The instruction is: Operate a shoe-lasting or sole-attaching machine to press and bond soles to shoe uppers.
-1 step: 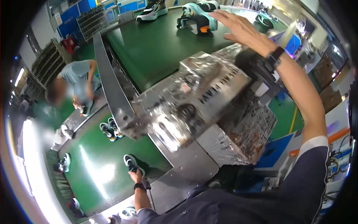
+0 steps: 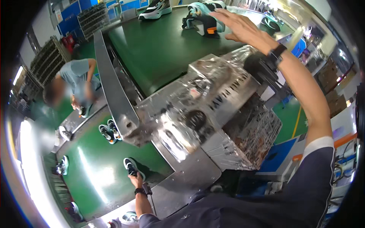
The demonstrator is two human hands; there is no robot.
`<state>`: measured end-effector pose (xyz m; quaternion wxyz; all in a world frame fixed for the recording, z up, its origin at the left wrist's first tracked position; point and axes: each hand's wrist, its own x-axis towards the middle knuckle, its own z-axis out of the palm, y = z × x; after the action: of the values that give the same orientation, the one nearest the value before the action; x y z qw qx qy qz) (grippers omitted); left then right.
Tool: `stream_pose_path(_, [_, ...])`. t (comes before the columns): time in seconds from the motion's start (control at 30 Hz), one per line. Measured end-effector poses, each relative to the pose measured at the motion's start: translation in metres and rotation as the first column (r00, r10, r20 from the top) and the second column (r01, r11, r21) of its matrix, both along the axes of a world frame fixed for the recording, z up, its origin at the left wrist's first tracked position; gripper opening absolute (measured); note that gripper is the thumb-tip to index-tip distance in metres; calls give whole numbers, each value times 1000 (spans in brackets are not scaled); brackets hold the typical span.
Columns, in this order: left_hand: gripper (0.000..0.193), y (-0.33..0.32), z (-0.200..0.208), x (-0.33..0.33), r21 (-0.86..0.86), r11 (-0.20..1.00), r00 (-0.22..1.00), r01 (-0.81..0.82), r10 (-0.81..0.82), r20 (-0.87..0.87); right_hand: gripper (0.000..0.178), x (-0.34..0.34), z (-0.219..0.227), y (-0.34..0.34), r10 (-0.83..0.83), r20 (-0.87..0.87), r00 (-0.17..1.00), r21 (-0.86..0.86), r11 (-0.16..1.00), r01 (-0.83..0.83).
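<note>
My left hand [image 2: 135,180] grips a black sneaker with a white sole [image 2: 131,166] by its heel end, over the green lower belt. High on the right, my right hand [image 2: 243,31] is stretched out over the green upper belt with straight fingers. Its fingertips come close to a cluster of pale teal, black and orange shoes [image 2: 203,23], and they overlap it in the picture. Whether they touch it I cannot tell. A dark sneaker with a pale sole [image 2: 155,11] stands farther left on that belt, and another teal and black shoe [image 2: 270,23] lies beyond my wrist.
A pair of sneakers [image 2: 109,132] stands on the lower belt, with another shoe [image 2: 62,165] at its left edge. A plastic-wrapped metal machine housing [image 2: 213,98] separates the two belts. Across the lower belt, a co-worker in a light blue shirt [image 2: 76,74] handles a shoe.
The whole view has shifted slightly. My right hand sits a little farther left against the upper shoes; my left hand keeps hold of the sneaker.
</note>
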<state>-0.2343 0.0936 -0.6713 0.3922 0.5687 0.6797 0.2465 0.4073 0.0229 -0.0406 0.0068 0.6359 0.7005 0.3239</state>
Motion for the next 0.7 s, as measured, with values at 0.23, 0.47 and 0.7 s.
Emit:
stream_pose_path(0.23, [67,-15,37,-8,5,996,971,85,-81,-225,59,-37,20,47,-20,-237,971,-16,1000,17])
stream_pose_path(0.47, [32,-103,172,110,-62,825,764,561,-487,422,54,-46,55,-102,40,-587,809,189,978,89])
stream_pose_path(0.7, [66,-242,422,322,375,-99,-381,922,-50,923,51,-121,14,-303,345,-827,444,528,749,400])
